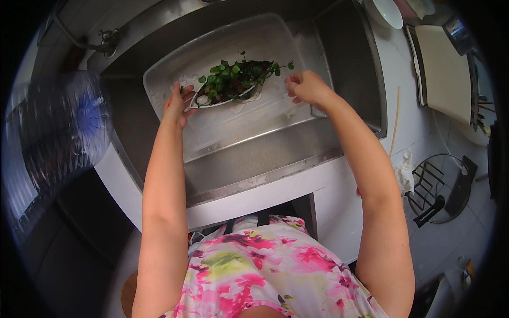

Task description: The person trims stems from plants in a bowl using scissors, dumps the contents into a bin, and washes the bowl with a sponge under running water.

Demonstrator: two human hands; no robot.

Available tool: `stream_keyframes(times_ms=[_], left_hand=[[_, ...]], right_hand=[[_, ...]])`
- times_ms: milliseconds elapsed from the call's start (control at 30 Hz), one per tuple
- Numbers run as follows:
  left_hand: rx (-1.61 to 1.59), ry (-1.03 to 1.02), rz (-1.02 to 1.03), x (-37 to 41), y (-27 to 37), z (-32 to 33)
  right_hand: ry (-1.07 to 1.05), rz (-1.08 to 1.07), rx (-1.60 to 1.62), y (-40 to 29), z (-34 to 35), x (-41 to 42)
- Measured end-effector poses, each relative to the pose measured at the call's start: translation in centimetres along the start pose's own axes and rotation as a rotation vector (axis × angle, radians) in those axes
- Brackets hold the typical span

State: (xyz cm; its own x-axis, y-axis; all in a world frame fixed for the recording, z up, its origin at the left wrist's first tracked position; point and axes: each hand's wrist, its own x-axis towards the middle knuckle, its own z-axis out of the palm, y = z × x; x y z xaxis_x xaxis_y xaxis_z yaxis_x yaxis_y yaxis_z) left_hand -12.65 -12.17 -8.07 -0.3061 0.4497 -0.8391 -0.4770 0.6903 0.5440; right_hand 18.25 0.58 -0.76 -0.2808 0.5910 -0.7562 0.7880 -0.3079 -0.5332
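A boat-shaped white planter with small round-leaved green plants sits in a translucent plastic tub inside a stainless steel sink. At the planter's left tip is my left hand, its fingers spread around the pointed end; whether it grips the planter cannot be told. To the right of the plants hovers my right hand, fingers curled together near a trailing stem. Whether something small lies between those fingertips is hidden. Brown soil and pebbles show among the leaves.
The sink's steel front rim runs before me. A metal tap stands at the upper left, with clear plastic wrapping below it. On the right counter are a white bowl, a cream-coloured board and a glass lid.
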Motion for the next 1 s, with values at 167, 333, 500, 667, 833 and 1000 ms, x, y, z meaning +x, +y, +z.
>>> stream_keyframes(times_ms=[167,333,500,667,833,1000], left_hand=[[-0.159,0.011,-0.057,0.8,-0.8,-0.5],[-0.070,0.062,-0.038,2.4,-3.5,-0.1],[-0.084,-0.108,0.078,2.4,-3.6,0.1],[-0.047,-0.185,0.105,2.5,-3.6,0.2],[-0.063,-0.177,0.094,2.7,-3.5,0.2],[-0.076,-0.085,0.063,1.2,-2.5,0.9]], right_hand=[[0.087,0.076,0.377,1.0,2.1,2.9],[0.052,0.176,0.418,1.4,4.8,5.9],[0.047,0.192,0.553,0.7,5.8,7.3],[0.089,0.122,0.666,0.2,6.3,7.7],[0.062,0.046,0.722,1.2,5.9,8.5],[0.019,0.056,0.694,1.3,5.1,8.0]])
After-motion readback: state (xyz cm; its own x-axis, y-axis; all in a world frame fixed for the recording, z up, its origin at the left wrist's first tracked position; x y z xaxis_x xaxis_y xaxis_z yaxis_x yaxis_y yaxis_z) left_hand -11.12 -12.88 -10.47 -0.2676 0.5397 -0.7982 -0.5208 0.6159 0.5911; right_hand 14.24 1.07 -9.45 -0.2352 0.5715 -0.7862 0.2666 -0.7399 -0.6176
